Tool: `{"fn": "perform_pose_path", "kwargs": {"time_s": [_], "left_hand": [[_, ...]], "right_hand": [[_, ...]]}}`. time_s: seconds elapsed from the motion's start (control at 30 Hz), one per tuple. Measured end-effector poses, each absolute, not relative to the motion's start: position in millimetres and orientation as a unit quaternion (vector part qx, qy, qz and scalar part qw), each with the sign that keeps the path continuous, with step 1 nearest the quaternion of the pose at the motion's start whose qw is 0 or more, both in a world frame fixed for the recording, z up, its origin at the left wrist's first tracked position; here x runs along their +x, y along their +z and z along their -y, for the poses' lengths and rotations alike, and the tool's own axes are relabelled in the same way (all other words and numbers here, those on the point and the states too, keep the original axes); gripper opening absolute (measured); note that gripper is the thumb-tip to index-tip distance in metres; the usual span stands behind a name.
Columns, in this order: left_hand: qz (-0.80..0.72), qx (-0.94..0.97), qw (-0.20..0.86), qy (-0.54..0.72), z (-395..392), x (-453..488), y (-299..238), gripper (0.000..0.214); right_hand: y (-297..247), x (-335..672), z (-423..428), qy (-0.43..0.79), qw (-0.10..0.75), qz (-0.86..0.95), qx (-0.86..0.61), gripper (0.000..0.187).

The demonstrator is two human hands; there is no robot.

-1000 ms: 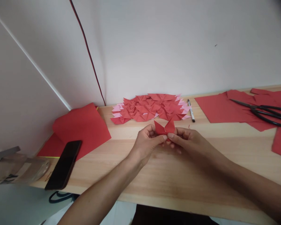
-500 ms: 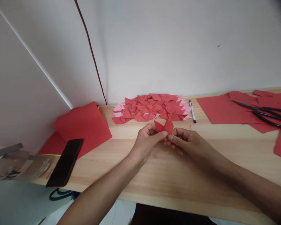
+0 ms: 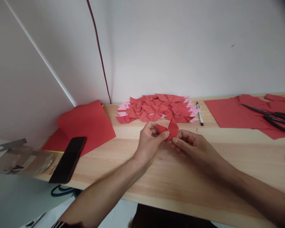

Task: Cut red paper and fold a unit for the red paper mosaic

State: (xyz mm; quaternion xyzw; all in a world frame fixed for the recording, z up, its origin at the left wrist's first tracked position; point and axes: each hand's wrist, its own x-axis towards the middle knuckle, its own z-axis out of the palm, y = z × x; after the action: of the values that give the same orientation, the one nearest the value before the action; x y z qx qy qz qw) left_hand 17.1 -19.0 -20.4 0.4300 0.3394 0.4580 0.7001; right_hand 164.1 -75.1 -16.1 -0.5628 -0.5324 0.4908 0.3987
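Observation:
A small folded red paper piece with two pointed flaps is held up between my hands over the wooden table. My left hand is closed on its left side, thumb pressed on the front. At its lower right edge, my right hand pinches the paper between thumb and fingers. Some fingertips are hidden behind the paper. Just beyond my hands, against the wall, lies a pile of folded red and pink paper pieces.
Right of the pile is a marker pen. Farther right, black-handled scissors lie on red paper sheets. To the left, a phone overlaps a red sheet. A clear plastic container stands at the left edge.
The view has shifted slightly, moving the scene a little to the right. The right flap of the folded paper now looks wider, and my right thumb sits slightly lower along its edge.

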Motion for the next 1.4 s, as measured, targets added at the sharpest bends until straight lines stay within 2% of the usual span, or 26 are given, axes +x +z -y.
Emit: {"fn": "perform_pose_path", "kwargs": {"time_s": [0.1,0.2,0.3,0.63,0.83,1.0,1.27,1.4], "left_hand": [[-0.321,0.424,0.733,0.424,15.3,13.5,-19.7,0.038],[-0.307,0.462,0.760,0.338,12.7,9.3,-18.3,0.030],[-0.320,0.508,0.745,0.292,13.1,7.9,-16.3,0.029],[-0.362,0.476,0.716,0.360,17.0,11.5,-16.6,0.031],[-0.346,0.469,0.741,0.334,13.9,8.1,-19.2,0.032],[-0.356,0.493,0.713,0.347,16.0,8.3,-16.7,0.032],[-0.326,0.475,0.748,0.331,14.9,8.4,-23.1,0.039],[-0.345,0.479,0.733,0.336,18.4,10.0,-21.4,0.035]], "right_hand": [[-12.8,163.0,74.8,0.502,0.390,0.522,-0.569,0.032],[-11.3,163.0,75.0,0.501,0.380,0.535,-0.564,0.033],[-13.6,164.1,75.6,0.500,0.375,0.557,-0.547,0.033],[-14.9,163.5,74.9,0.451,0.354,0.610,-0.548,0.024],[-17.9,166.9,73.5,0.448,0.343,0.610,-0.556,0.027],[-20.5,168.4,73.9,0.433,0.344,0.616,-0.560,0.030],[-18.1,170.8,73.4,0.434,0.370,0.596,-0.566,0.027],[-16.5,169.8,73.4,0.433,0.372,0.599,-0.562,0.023]]}}
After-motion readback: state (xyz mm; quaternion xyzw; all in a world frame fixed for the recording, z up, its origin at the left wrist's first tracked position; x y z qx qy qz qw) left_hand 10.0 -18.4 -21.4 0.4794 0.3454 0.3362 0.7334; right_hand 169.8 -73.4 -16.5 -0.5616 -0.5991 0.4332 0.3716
